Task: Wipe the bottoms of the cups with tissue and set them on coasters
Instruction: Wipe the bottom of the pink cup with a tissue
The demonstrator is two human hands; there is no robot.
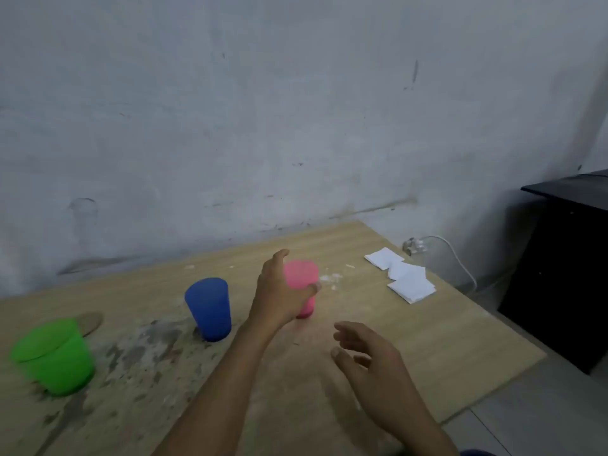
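Curled round the pink cup, the left hand had its thumb across the near wall and its fingers behind, a closed grip whose fingertips were hidden by the cup. That cup stood upside down on the worktop, its lower left side covered by the hand, and motion blur made it hard to say whether its rim was touching the wood. Nearer the camera, the right hand hovered with fingers loosely spread and holding nothing, its forearm cut off by the bottom edge.

Left of the pink cup stood the blue cup, also inverted, well apart from the green cup near the left edge. A tan round coaster showed partly behind the green cup; other coasters could not be made out. Folded white tissues lay in an overlapping row toward the far right corner. Beyond them a white cable ran down the wall, and a black cabinet was cropped at the right.
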